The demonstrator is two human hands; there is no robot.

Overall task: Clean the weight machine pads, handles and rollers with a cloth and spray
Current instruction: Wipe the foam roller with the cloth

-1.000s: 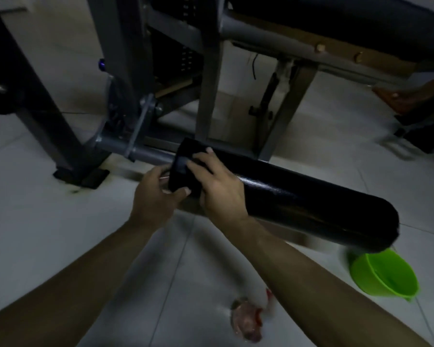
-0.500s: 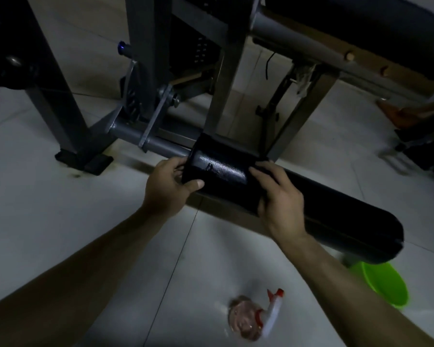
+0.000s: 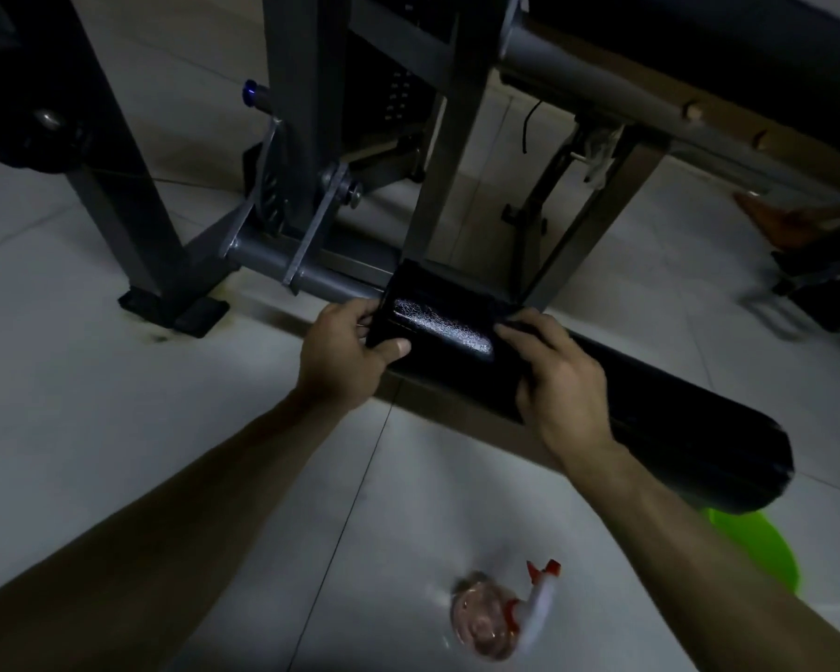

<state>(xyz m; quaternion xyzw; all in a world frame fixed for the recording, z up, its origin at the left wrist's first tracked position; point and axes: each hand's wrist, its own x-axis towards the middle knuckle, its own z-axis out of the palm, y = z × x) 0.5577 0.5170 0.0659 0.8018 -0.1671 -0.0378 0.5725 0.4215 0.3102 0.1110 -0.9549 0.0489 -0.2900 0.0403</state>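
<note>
green bowl (image 3: pixel 757 550), pink-filled spray bottle (image 3: pixel 491 618)

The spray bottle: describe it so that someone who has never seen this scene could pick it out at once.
Find the long black padded roller on the grey steel weight machine. On the pale tiled floor below it, nearer the camera, sits the clear plastic spray bottle. Its pinkish contents and red-and-white trigger set it apart from the bright green plastic bowl to its right.

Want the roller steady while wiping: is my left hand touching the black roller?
Touching. The head view shows the left hand gripping the end of the black roller, thumb pressed on it.
</note>
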